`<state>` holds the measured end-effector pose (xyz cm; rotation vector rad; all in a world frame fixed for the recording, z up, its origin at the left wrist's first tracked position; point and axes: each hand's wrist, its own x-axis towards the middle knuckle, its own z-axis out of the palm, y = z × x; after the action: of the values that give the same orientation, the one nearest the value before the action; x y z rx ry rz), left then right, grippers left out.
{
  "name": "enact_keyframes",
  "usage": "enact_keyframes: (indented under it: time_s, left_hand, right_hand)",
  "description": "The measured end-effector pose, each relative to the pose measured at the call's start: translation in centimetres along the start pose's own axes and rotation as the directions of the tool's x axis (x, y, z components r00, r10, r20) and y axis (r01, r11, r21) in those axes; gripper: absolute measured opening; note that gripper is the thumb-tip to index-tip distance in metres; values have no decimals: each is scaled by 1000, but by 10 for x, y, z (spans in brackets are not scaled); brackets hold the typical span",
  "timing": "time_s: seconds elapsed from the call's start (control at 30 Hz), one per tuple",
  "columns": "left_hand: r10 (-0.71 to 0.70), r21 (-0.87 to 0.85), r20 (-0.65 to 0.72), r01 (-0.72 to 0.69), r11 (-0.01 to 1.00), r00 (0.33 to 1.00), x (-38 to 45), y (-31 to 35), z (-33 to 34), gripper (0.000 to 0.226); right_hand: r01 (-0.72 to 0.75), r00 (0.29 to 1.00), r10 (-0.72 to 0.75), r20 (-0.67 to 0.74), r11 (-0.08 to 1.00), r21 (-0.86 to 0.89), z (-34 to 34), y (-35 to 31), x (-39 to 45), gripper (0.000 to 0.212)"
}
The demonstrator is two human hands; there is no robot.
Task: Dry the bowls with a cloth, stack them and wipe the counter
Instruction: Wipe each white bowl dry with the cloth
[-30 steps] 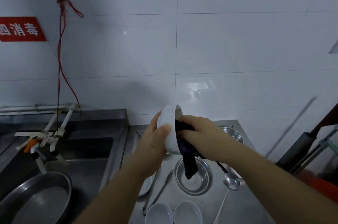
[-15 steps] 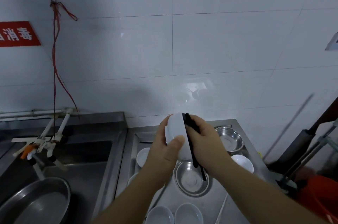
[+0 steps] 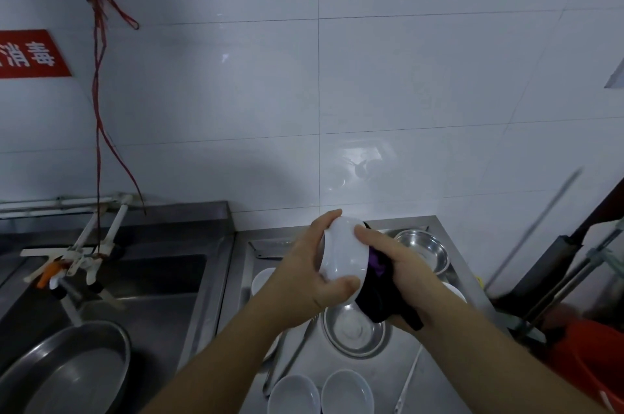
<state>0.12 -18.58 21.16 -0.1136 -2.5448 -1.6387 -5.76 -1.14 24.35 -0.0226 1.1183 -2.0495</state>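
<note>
Left hand (image 3: 304, 273) is gripping a tilted white bowl (image 3: 342, 253); right hand (image 3: 396, 273) is clutching a dark cloth (image 3: 380, 292) against it.

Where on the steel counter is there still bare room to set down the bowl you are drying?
One bare patch of counter lies between the steel dish, the two white bowls at the near edge and the long spoon. The back is crowded: a steel bowl and more white bowls sit under both hands.

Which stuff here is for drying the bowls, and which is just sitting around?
For the job: held white bowl, dark cloth, left hand, right hand, two white bowls on the counter.

Lying about: big metal basin, red sign, long spoon.
</note>
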Motion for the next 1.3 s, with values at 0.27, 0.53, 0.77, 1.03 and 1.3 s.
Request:
enact_keyframes:
  time_s: [0.27,0.53,0.77,1.03,1.3]
  left_hand:
    - [-523,-757,134,427,494,842,-9,-9,15,68]
    - [-400,-969,60,150,196,915,-15,-15,4,45]
    - [-363,-935,-79,58,351,928,-10,-7,-18,41]
    - [-197,-614,-34,135,778,980,-15,13,-12,23]
    - [-132,-451,138,181,874,982,-33,20,-18,39]
  right_hand:
    - [180,984,-177,-38,977,111,-9,1,3,59]
    - [187,976,-181,-124,981,43,-15,19,8,39]
    - [235,837,-384,-390,896,-377,-23,33,13,15]
    - [713,575,-780,246,330,-618,7,1,-4,25]
    - [736,428,-440,789,-337,-587,8,-16,3,43]
